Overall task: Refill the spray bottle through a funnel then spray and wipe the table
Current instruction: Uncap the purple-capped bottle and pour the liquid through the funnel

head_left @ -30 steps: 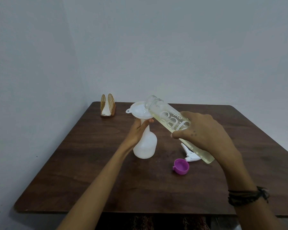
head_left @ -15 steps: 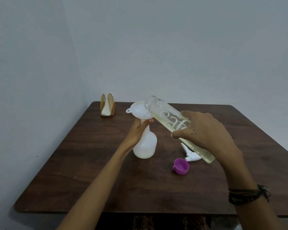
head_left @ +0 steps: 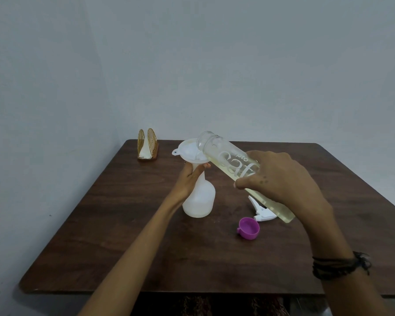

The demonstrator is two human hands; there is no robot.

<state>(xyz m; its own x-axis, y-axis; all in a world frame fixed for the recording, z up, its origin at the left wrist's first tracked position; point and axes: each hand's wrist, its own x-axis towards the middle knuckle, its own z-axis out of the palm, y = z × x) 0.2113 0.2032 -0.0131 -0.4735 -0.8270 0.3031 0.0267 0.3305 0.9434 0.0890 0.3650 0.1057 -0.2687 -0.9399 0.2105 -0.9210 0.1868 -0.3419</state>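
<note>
At frame centre the left hand (head_left: 188, 179) grasps the neck of the white spray bottle (head_left: 200, 199), just under the funnel (head_left: 191, 151) seated in its mouth. The right hand (head_left: 276, 179) is wrapped around a clear bottle (head_left: 235, 167) of pale yellow liquid, tipped with its open mouth over the funnel bowl. A thin run of liquid seems to leave the lip, though it is too faint to be sure.

To do this pour well, I judge that 3 things matter. Keep the left grip firm so funnel and spray bottle stay upright on the table (head_left: 123, 224). Raise the clear bottle's base slowly, since the narrow spout will back up if the flow outruns it. Hold the lip above the bowl's middle, not its rim, to stop dribbling down the outside.

The spray bottle looks low, with only a shallow cloudy layer at its base, so much pouring remains. The trigger head (head_left: 259, 209) and purple cap (head_left: 249, 228) lie at centre right, under the right hand, for refitting later. A napkin holder (head_left: 147, 144) stands at the upper left of the table.
</note>
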